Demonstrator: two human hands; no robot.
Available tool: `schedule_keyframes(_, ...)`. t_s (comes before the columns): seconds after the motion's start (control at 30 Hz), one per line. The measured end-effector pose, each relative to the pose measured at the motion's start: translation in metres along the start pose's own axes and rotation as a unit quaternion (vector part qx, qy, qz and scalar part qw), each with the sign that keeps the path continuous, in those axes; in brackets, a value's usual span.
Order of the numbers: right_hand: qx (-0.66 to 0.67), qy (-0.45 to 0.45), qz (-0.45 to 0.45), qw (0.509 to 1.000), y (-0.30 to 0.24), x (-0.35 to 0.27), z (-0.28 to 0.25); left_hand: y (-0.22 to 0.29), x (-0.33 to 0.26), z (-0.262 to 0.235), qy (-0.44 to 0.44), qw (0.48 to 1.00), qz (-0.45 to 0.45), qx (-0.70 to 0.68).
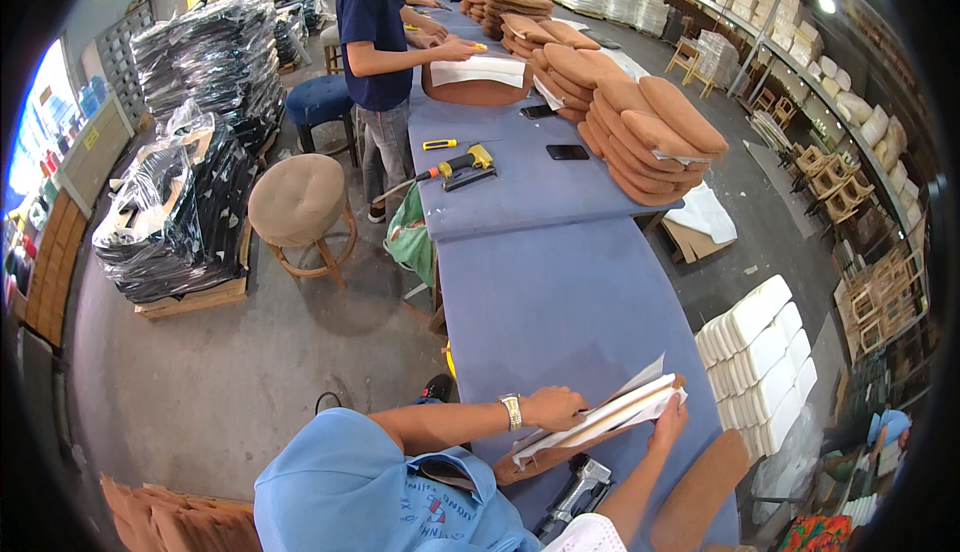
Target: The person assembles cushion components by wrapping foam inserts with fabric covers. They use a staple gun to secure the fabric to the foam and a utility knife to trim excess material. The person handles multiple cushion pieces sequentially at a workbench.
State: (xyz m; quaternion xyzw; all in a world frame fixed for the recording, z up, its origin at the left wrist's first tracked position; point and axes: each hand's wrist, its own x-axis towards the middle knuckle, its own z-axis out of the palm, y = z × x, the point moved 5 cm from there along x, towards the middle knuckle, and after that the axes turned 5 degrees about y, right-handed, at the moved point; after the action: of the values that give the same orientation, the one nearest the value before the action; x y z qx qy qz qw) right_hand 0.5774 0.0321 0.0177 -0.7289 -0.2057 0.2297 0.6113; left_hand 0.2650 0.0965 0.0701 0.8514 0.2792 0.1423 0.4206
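Observation:
My left hand (551,407), with a watch on the wrist, grips the near side of a seat pad (598,420) that stands on edge on the blue-grey table (560,292). The pad has a brown cover and a white layer on top. On the pad's far right end, my right hand (668,420) presses with its fingers around the edge. A grey staple gun (582,490) lies on the table just below the pad, between my forearms. A flat brown pad (702,490) lies to the right of my right forearm.
A person in a dark blue shirt (372,32) works on another pad (476,82) farther up the table. A yellow staple gun (465,164), a black phone (567,152) and stacked brown cushions (645,127) lie between. White foam stacks (760,352) stand right, a round stool (298,202) left.

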Motion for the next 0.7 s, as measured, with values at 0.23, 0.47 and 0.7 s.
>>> schedule_keyframes(0.23, 0.018, 0.000, -0.059, 0.998, 0.006, -0.006, -0.004, 0.001, 0.005, 0.012, -0.053, 0.996, 0.027, 0.059)
schedule_keyframes(0.47, -0.006, 0.004, -0.019, 1.000, 0.016, -0.012, -0.036, 0.018, 0.035, 0.030, -0.112, 0.990, 0.042, 0.069)
schedule_keyframes(0.7, 0.037, 0.027, -0.006, 0.999, 0.003, -0.024, -0.027, 0.036, 0.099, 0.037, -0.075, 0.993, 0.038, 0.080)
